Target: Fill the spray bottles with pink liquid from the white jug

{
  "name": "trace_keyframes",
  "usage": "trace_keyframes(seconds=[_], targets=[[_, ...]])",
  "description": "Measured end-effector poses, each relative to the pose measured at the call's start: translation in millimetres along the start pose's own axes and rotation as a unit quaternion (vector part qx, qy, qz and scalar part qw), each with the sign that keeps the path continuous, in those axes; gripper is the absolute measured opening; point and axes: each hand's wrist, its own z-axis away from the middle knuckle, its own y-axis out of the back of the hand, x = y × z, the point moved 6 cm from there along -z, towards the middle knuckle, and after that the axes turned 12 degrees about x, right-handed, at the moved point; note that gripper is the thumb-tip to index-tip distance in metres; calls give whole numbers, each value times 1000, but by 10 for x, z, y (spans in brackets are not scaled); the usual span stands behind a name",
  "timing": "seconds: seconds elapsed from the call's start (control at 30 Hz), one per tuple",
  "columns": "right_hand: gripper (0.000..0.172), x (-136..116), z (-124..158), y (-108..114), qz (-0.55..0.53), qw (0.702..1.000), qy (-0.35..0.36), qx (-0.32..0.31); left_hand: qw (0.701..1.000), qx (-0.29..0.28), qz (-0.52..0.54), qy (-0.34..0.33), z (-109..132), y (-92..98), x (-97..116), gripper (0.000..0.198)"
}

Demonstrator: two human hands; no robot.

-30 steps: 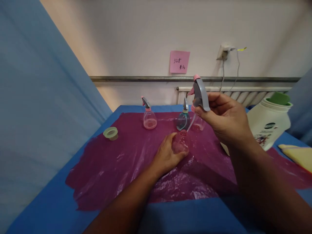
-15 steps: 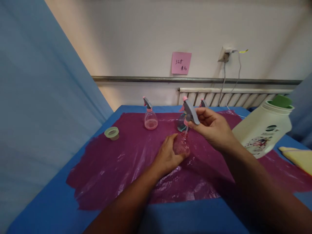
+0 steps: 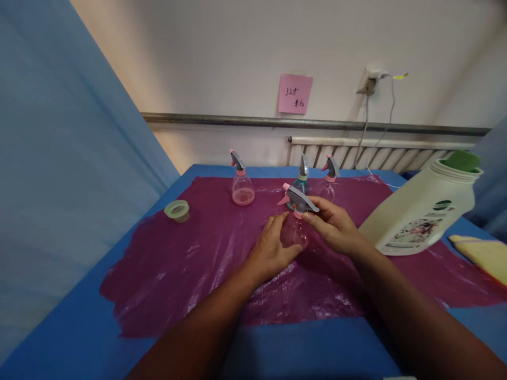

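My left hand [image 3: 275, 247] curves its fingers and thumb around a clear spray bottle [image 3: 293, 236] standing on the purple plastic sheet [image 3: 166, 279]. A grey and pink trigger sprayer head [image 3: 300, 201] sits at the bottle's neck, gripped by the thumb and fingers of my right hand [image 3: 331, 222]. Close behind is a spray bottle of teal liquid [image 3: 301, 184], partly hidden by the sprayer head. Beside it stands another clear spray bottle [image 3: 328, 186], its lower part behind my right hand. Farther left, a spray bottle [image 3: 243, 191] contains pink liquid.
A large pale jug [image 3: 423, 211] with a green piece in its mouth leans at the right. Past it lies a yellow cloth [image 3: 481, 253]. A small greenish cup [image 3: 178, 210] is at the left. Behind the table run a metal rail [image 3: 222, 120] and a radiator [image 3: 380, 145].
My right hand has lowered the sprayer head onto the bottle's neck, and its tube has gone inside. My left hand stays around the bottle.
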Motion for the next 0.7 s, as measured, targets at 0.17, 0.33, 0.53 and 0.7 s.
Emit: trace_keyframes(seconds=[0.17,0.33,0.53,0.7], targets=[[36,6,41,4,28,999,17,3,1000,-5,-2,-2,2,6,36,74],[42,41,72,-36,-5,998,6,62,1000,4,-3,15,12,-16,34,71],[53,135,70,-106,-27,992,-40,114,999,9,-31,24,31,-28,53,63],[47,118,97,-145,-10,988,-46,147,999,6,-39,0,34,-13,117,62]])
